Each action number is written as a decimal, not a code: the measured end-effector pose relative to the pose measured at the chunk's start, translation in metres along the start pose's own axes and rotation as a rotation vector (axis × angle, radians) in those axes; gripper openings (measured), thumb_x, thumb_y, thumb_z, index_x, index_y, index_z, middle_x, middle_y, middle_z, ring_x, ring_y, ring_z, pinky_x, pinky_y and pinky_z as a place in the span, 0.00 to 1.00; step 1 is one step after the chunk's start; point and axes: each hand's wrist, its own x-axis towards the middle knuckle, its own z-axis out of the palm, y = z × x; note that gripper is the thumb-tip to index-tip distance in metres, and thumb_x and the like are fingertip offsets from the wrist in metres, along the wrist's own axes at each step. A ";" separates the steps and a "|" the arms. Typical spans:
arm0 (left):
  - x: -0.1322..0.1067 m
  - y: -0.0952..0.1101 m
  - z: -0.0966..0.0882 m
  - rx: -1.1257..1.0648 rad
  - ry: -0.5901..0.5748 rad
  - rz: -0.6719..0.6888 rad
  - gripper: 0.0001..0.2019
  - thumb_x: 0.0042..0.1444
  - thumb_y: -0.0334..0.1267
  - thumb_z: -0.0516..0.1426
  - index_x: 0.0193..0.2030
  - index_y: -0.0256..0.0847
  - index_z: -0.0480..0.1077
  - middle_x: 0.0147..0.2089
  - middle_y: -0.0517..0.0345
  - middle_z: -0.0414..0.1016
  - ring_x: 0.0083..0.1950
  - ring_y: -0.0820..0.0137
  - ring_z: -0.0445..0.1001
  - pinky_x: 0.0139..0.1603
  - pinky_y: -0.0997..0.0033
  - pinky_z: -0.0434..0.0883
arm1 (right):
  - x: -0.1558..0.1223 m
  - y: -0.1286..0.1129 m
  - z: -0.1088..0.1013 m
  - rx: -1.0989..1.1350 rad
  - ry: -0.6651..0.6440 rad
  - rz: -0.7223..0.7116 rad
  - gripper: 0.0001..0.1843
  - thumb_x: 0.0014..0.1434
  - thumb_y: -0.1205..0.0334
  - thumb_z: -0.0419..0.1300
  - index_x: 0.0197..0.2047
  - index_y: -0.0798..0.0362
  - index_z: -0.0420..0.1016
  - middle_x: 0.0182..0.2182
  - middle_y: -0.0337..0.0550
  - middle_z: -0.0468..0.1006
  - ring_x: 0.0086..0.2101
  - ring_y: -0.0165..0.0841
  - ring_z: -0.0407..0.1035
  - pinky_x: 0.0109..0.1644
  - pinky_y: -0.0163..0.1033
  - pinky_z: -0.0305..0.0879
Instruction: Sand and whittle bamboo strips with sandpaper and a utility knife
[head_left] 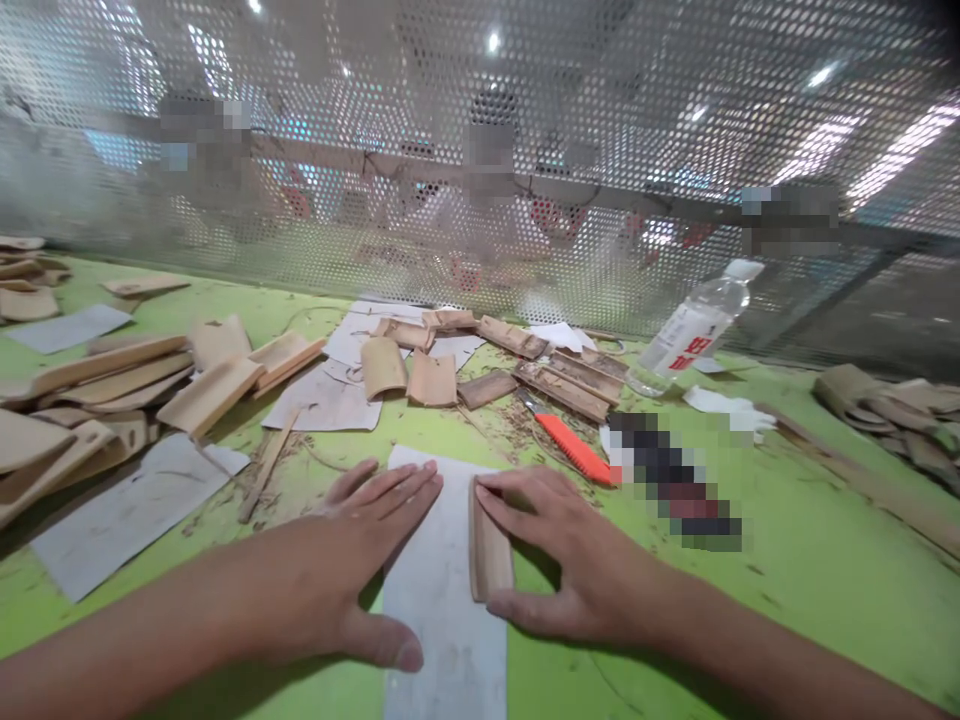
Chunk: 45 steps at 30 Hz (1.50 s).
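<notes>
Closest to the wearer, on a green tabletop (825, 620), a pale paper strip (442, 665) runs lengthwise away from the body. The left hand (367, 550) lies flat and spread over its left side, gripping nothing, fingers together and aimed forward and rightward, thumb stretched out across the paper. The right hand (559, 550) holds a narrow curved piece (487, 555) by its ends, thumb at the near end and fingertips at the far one. That piece rests along the strip's right edge, its long axis pointing straight away from the wearer with a faint lean to the left, nearly parallel to the paper; its hollow side appears to face up.

Past the fingers, a thin stick (270, 465) slants to the left, beside a loose grey sheet (135, 515), while an orange-handled knife (570, 445) lies to the right, blade toward the far left. Farther off, short curved pieces (433, 380) and darker troughs (570, 385) cluster among shavings, with heaps at far left (112, 385) and right (892, 410). A clear bottle (694, 330) tilts rightward before a perforated metal screen (420, 230), bright lights (493, 42) showing through it.
</notes>
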 end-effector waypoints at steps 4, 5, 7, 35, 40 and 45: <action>0.001 0.000 0.000 0.017 -0.022 -0.006 0.60 0.53 0.76 0.57 0.79 0.40 0.37 0.79 0.44 0.34 0.78 0.43 0.34 0.76 0.42 0.47 | -0.004 -0.002 0.005 0.026 0.029 -0.255 0.40 0.65 0.48 0.63 0.72 0.60 0.61 0.65 0.61 0.69 0.64 0.47 0.60 0.68 0.52 0.58; 0.001 -0.001 0.000 0.014 -0.021 0.003 0.59 0.53 0.75 0.57 0.79 0.40 0.38 0.79 0.44 0.35 0.78 0.43 0.34 0.76 0.42 0.47 | -0.005 -0.003 0.006 0.031 0.047 -0.303 0.38 0.65 0.48 0.63 0.71 0.58 0.62 0.64 0.59 0.70 0.63 0.45 0.62 0.67 0.52 0.58; 0.000 -0.001 0.001 0.004 -0.007 0.020 0.59 0.54 0.75 0.57 0.79 0.40 0.37 0.79 0.43 0.36 0.78 0.43 0.35 0.75 0.40 0.48 | -0.005 -0.004 0.007 0.025 0.046 -0.228 0.41 0.61 0.42 0.66 0.70 0.55 0.65 0.64 0.59 0.70 0.62 0.47 0.64 0.67 0.55 0.58; 0.000 0.002 -0.001 0.048 -0.027 -0.049 0.60 0.53 0.78 0.53 0.80 0.42 0.35 0.79 0.42 0.34 0.78 0.42 0.34 0.74 0.41 0.50 | -0.003 -0.013 0.031 0.081 0.055 0.023 0.37 0.64 0.47 0.63 0.73 0.48 0.63 0.63 0.59 0.70 0.59 0.53 0.66 0.64 0.61 0.62; -0.001 0.007 -0.005 0.073 -0.072 -0.022 0.54 0.60 0.75 0.49 0.79 0.40 0.33 0.79 0.45 0.30 0.79 0.46 0.31 0.76 0.42 0.46 | -0.003 -0.019 0.027 0.073 -0.007 -0.094 0.36 0.61 0.44 0.67 0.70 0.32 0.65 0.61 0.51 0.72 0.57 0.52 0.66 0.61 0.62 0.63; 0.002 0.007 -0.007 0.068 -0.073 -0.025 0.55 0.60 0.75 0.49 0.79 0.38 0.34 0.79 0.45 0.30 0.79 0.47 0.30 0.76 0.41 0.45 | 0.002 -0.016 -0.026 0.173 -0.196 -0.043 0.42 0.60 0.36 0.64 0.73 0.39 0.62 0.66 0.56 0.61 0.66 0.55 0.53 0.66 0.66 0.54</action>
